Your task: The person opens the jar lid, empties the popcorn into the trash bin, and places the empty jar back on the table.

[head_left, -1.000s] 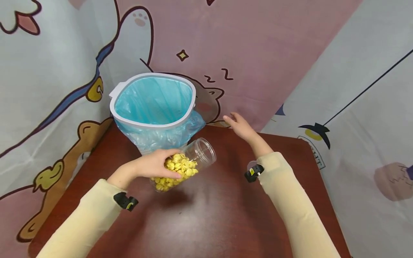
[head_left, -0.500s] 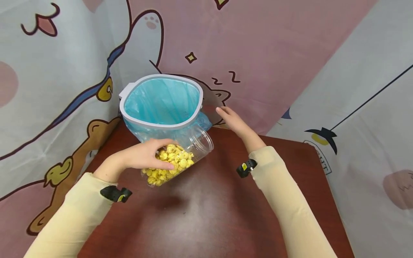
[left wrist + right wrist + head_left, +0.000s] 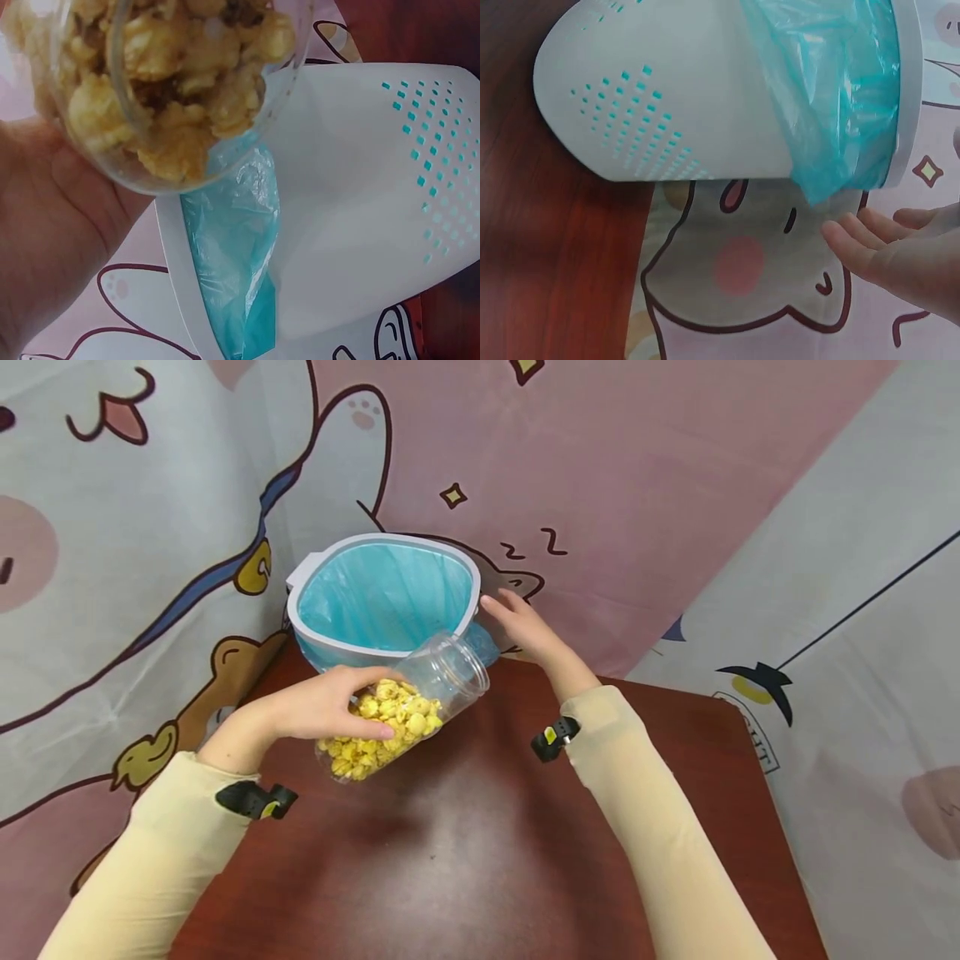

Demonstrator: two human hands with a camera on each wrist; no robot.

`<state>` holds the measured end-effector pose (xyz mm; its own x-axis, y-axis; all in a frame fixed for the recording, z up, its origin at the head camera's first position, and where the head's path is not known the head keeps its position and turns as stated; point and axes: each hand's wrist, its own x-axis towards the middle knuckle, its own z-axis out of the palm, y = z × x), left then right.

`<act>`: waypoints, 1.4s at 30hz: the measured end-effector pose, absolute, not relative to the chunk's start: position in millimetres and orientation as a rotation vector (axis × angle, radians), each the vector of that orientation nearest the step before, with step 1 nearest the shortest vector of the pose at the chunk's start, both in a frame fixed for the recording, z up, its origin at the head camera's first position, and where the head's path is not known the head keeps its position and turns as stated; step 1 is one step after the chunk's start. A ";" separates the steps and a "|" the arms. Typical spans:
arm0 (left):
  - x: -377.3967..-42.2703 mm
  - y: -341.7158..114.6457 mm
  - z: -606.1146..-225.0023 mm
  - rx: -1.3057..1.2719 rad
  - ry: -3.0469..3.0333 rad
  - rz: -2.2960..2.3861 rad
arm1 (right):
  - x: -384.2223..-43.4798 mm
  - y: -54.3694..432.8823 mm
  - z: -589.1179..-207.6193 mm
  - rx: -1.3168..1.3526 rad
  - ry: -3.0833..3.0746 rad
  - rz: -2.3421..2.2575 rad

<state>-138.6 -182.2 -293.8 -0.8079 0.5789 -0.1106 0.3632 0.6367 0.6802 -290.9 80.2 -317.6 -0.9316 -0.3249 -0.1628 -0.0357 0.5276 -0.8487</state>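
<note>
My left hand [image 3: 318, 704] grips a clear plastic jar [image 3: 442, 672] around its side, tilted with its uncapped mouth up and to the right. Yellow popcorn [image 3: 386, 722] fills the lower part of the jar. Just behind it stands a white trash can [image 3: 622, 105] with perforated sides. A blue plastic bag [image 3: 390, 593] lines the can and hangs over below its rim. My right hand [image 3: 525, 625] is beside the can's right edge, fingers extended and holding nothing. In the left wrist view the jar's base [image 3: 161, 112] is close to the camera, with the can beyond it.
The can stands on a reddish-brown table [image 3: 465, 860] at its back left corner. A printed cartoon cloth [image 3: 615, 485] hangs close behind and along the sides. Each sleeve carries a black strap [image 3: 555, 739] at the wrist.
My left hand has raised the jar toward the can, its mouth now overlapping the front rim in view. My right hand has moved left toward the can's right side. The view has shifted slightly.
</note>
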 end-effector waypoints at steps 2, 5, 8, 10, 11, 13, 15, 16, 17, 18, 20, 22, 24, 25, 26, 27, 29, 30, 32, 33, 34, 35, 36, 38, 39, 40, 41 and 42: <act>-137.8 -182.2 -293.9 0.752 2.535 0.964 | -291.4 75.4 -317.0 -0.306 2.486 -1.351; -137.9 -182.5 -295.0 0.762 2.536 0.971 | -293.4 69.7 -317.9 -0.308 2.523 -1.327; -138.7 -183.2 -295.5 0.770 2.543 0.971 | -295.6 65.0 -319.2 -0.329 2.552 -1.298; -138.9 -184.0 -295.0 0.768 2.536 0.976 | -296.2 62.7 -319.6 -0.348 2.559 -1.279; -138.8 -184.4 -294.6 0.765 2.531 0.979 | -296.1 61.7 -319.2 -0.358 2.561 -1.272; -138.8 -185.6 -294.0 0.761 2.521 0.982 | -296.2 60.5 -318.6 -0.381 2.565 -1.254; -139.1 -186.7 -294.0 0.760 2.515 0.980 | -296.0 59.7 -317.9 -0.388 2.566 -1.239; -138.9 -187.1 -293.6 0.756 2.518 0.979 | -296.1 59.2 -318.0 -0.388 2.562 -1.238; -138.7 -187.5 -293.3 0.752 2.522 0.978 | -296.0 58.6 -318.1 -0.386 2.560 -1.240; -138.5 -188.1 -292.7 0.750 2.528 0.976 | -295.9 57.9 -318.2 -0.379 2.557 -1.242; -138.1 -189.5 -290.4 0.745 2.544 0.968 | -295.7 56.3 -319.1 -0.365 2.549 -1.262; -137.5 -191.5 -286.2 0.744 2.567 0.962 | -295.5 54.6 -320.3 -0.355 2.540 -1.294; -137.6 -194.8 -281.1 0.755 2.589 0.954 | -295.5 53.0 -321.4 -0.349 2.522 -1.330; -137.9 -196.8 -278.1 0.760 2.600 0.950 | -295.7 52.3 -321.8 -0.352 2.516 -1.344; -138.4 -198.7 -274.9 0.766 2.610 0.950 | -296.0 51.6 -322.3 -0.354 2.505 -1.360; -138.9 -200.6 -271.5 0.771 2.618 0.951 | -296.3 51.0 -322.8 -0.354 2.495 -1.373; -140.1 -204.1 -264.2 0.763 2.627 0.953 | -297.0 49.7 -323.8 -0.355 2.472 -1.401; -140.9 -205.4 -260.2 0.752 2.631 0.953 | -297.4 49.1 -324.2 -0.356 2.465 -1.413; -143.0 -207.5 -252.3 0.730 2.639 0.947 | -297.9 48.1 -324.5 -0.354 2.457 -1.430; -144.2 -208.1 -248.3 0.711 2.644 0.941 | -298.1 47.7 -324.6 -0.352 2.456 -1.437; -145.3 -208.7 -244.3 0.688 2.642 0.941 | -298.1 47.3 -324.4 -0.351 2.455 -1.443; -146.5 -209.2 -240.5 0.669 2.635 0.949 | -298.0 46.9 -324.1 -0.351 2.457 -1.443; -148.1 -209.7 -237.0 0.660 2.630 0.957 | -297.8 46.7 -323.8 -0.350 2.456 -1.445; -151.7 -210.6 -230.5 0.651 2.618 0.976 | -297.2 46.2 -323.1 -0.347 2.449 -1.453; -153.4 -211.0 -227.8 0.646 2.614 0.983 | -297.0 46.0 -322.9 -0.344 2.444 -1.457; -155.5 -211.6 -225.5 0.651 2.612 0.986 | -296.8 45.9 -322.7 -0.339 2.437 -1.462; -157.8 -212.1 -223.5 0.655 2.609 0.990 | -296.6 45.7 -322.7 -0.339 2.432 -1.466; -160.1 -212.6 -221.8 0.659 2.617 0.978 | -296.6 45.7 -322.9 -0.333 2.427 -1.469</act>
